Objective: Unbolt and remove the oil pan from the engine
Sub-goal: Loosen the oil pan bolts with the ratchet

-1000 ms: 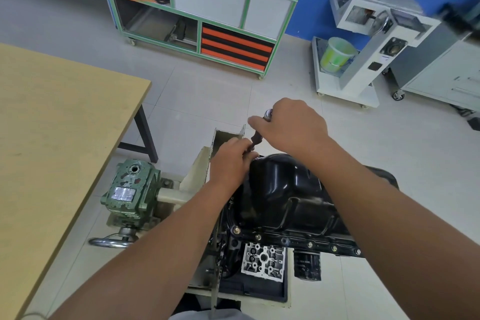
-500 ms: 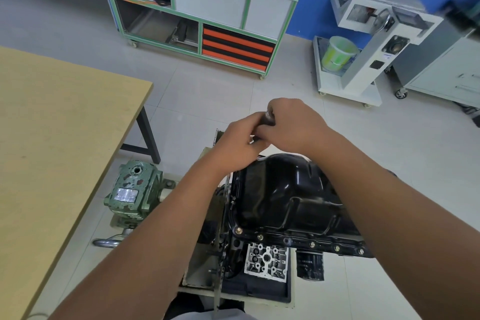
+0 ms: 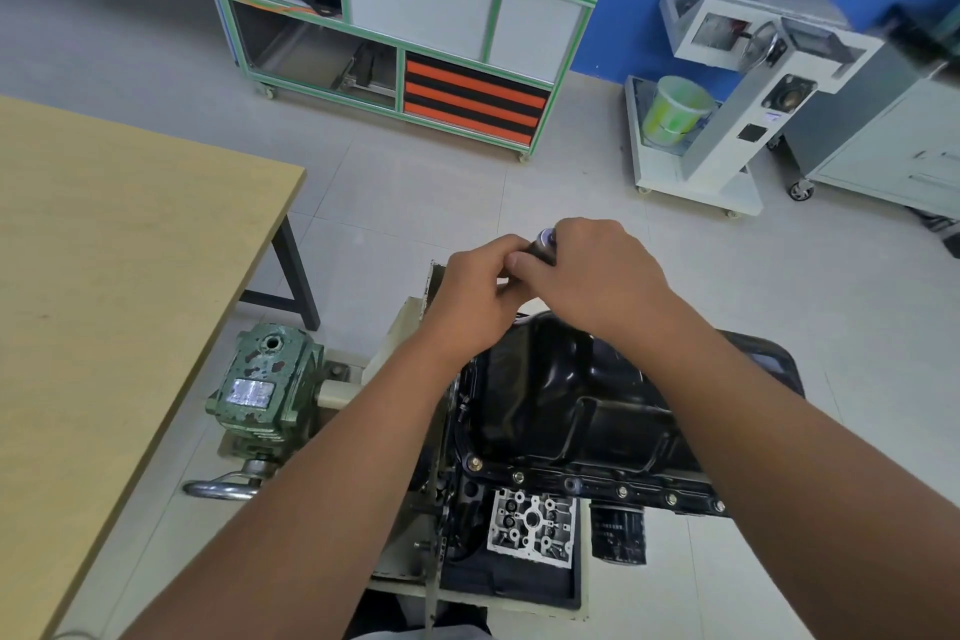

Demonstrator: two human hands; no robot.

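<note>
The black oil pan (image 3: pixel 561 411) sits on top of the upturned engine (image 3: pixel 530 530) on its stand, with several bolts along its near flange (image 3: pixel 621 490). Above the pan's far left corner, my right hand (image 3: pixel 597 276) grips a dark tool handle whose metal end (image 3: pixel 545 239) sticks out past my fingers. My left hand (image 3: pixel 478 301) is curled against the same tool, just left of the right hand. The tool's lower end and the bolt under it are hidden by my hands.
A green gearbox (image 3: pixel 265 385) with a crank handle (image 3: pixel 223 488) is fixed on the stand's left. A wooden table (image 3: pixel 104 276) fills the left side. A green-framed cabinet (image 3: pixel 415 16) and a white machine (image 3: pixel 727 94) with a bucket (image 3: pixel 672 109) stand on the tiled floor beyond.
My left hand has risen from the pan's corner up to the tool handle beside the right hand. The right hand has shifted slightly, still gripping the tool.
</note>
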